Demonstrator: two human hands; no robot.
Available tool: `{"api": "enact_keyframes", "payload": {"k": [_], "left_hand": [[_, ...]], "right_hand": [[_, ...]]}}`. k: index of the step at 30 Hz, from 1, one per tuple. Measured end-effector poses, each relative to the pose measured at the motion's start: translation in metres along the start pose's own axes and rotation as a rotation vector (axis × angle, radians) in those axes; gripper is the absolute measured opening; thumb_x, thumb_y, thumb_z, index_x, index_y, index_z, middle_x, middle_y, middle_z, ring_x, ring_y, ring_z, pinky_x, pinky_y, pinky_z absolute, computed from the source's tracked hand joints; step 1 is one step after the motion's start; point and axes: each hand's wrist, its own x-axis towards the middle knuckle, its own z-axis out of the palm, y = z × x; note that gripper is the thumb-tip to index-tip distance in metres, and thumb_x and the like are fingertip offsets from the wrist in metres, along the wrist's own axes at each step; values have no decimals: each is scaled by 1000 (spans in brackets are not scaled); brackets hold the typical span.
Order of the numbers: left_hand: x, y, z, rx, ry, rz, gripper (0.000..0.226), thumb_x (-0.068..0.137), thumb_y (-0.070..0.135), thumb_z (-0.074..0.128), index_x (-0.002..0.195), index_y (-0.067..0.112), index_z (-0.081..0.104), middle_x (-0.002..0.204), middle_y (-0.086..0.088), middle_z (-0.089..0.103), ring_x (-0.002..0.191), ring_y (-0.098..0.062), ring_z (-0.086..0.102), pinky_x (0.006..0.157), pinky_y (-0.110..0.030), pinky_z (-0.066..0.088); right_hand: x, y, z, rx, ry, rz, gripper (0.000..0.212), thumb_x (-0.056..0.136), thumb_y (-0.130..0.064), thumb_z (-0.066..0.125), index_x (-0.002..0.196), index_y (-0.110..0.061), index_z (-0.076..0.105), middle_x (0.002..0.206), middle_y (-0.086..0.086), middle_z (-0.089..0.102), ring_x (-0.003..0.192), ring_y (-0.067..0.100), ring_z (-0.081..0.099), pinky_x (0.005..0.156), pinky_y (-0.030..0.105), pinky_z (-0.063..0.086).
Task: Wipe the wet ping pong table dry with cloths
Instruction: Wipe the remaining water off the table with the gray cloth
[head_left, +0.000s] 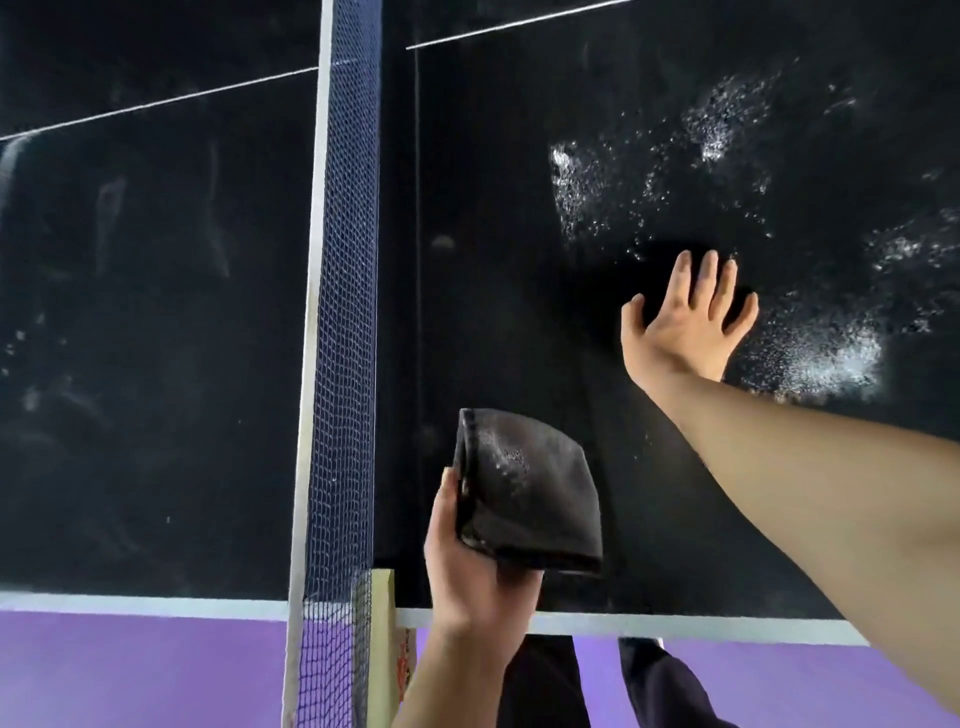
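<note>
The black ping pong table (493, 260) fills the view. Patches of water droplets (831, 358) glisten on its right half, and more droplets (576, 182) lie further back. My left hand (478, 577) grips a folded dark cloth (530, 493) just above the table's near edge, right of the net. My right hand (685, 322) reaches forward with fingers spread and straight, lying flat among the wet patches. A darker blot lies under its fingers; whether that is a second black cloth or a wiped patch I cannot tell.
The dark blue net (343, 312) with a white top band divides the table, held by a post clamp (382, 623) at the near edge. The left half shows faint dried smears. Purple floor (130, 670) lies below the white table edge (156, 605), and my dark trouser legs (540, 680) stand against it.
</note>
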Motion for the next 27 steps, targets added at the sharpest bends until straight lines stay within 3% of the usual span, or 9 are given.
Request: {"api": "enact_keyframes", "payload": {"k": [4, 8, 11, 13, 16, 19, 23, 25, 27], "left_hand": [[52, 51, 36, -49, -257, 62, 50, 92, 50, 59, 122, 12, 70, 129, -12, 66, 123, -28, 61, 109, -45, 44], [115, 85, 55, -9, -588, 85, 65, 86, 27, 77, 142, 5, 53, 142, -13, 58, 136, -28, 50, 114, -42, 41], [145, 108, 101, 174, -391, 101, 82, 69, 26, 90, 139, 2, 54, 130, -13, 66, 122, -25, 64, 92, -34, 56], [169, 123, 134, 215, -265, 155, 56, 84, 30, 75, 133, 5, 60, 120, -9, 72, 110, -21, 70, 83, -32, 59], [202, 148, 185, 263, -153, 330, 38, 97, 36, 59, 130, 19, 63, 127, -1, 70, 118, -18, 66, 100, -37, 51], [252, 177, 237, 452, 8, 679, 41, 96, 38, 64, 132, 18, 58, 125, 12, 65, 113, 2, 60, 99, -18, 46], [349, 210, 287, 1258, -5, 1042, 67, 91, 55, 53, 146, 17, 48, 150, -2, 50, 140, -18, 45, 118, -34, 34], [389, 216, 293, 1836, 52, 964, 77, 96, 61, 41, 158, 18, 29, 165, 0, 25, 154, -22, 15, 126, -34, 11], [408, 215, 299, 2109, 76, 918, 82, 96, 68, 28, 162, 22, 11, 169, 5, 6, 156, -19, -3, 126, -35, -3]], "right_hand": [[1, -1, 0, -18, -7, 22, 75, 94, -55, 22, 160, -19, 11, 168, 7, 5, 155, 25, -4, 122, 57, 0], [1, -3, 2, -35, 21, 33, 76, 93, -55, 21, 160, -20, 13, 168, 5, 9, 155, 23, -2, 123, 55, -1], [3, -2, 4, -56, 29, 45, 76, 92, -56, 22, 160, -20, 17, 167, 5, 14, 155, 22, 2, 123, 54, 2], [3, 0, 6, -66, 30, 47, 76, 92, -55, 24, 159, -20, 19, 167, 4, 15, 155, 22, 4, 123, 55, 5], [3, 2, 8, -72, 47, 43, 75, 93, -54, 28, 159, -19, 21, 166, 5, 18, 155, 22, 6, 122, 56, 8], [4, 1, 8, -55, 71, 37, 76, 92, -54, 31, 159, -18, 23, 165, 6, 21, 155, 23, 10, 122, 57, 11], [5, -1, 7, -68, 75, 30, 77, 91, -53, 32, 159, -16, 23, 165, 7, 20, 155, 26, 12, 121, 59, 12], [7, -2, 5, -77, 70, 24, 77, 92, -53, 32, 159, -16, 22, 166, 7, 19, 155, 26, 12, 121, 60, 12], [6, -1, 5, -86, 62, 23, 77, 92, -52, 32, 159, -15, 22, 166, 8, 19, 154, 27, 12, 121, 60, 13]]}}
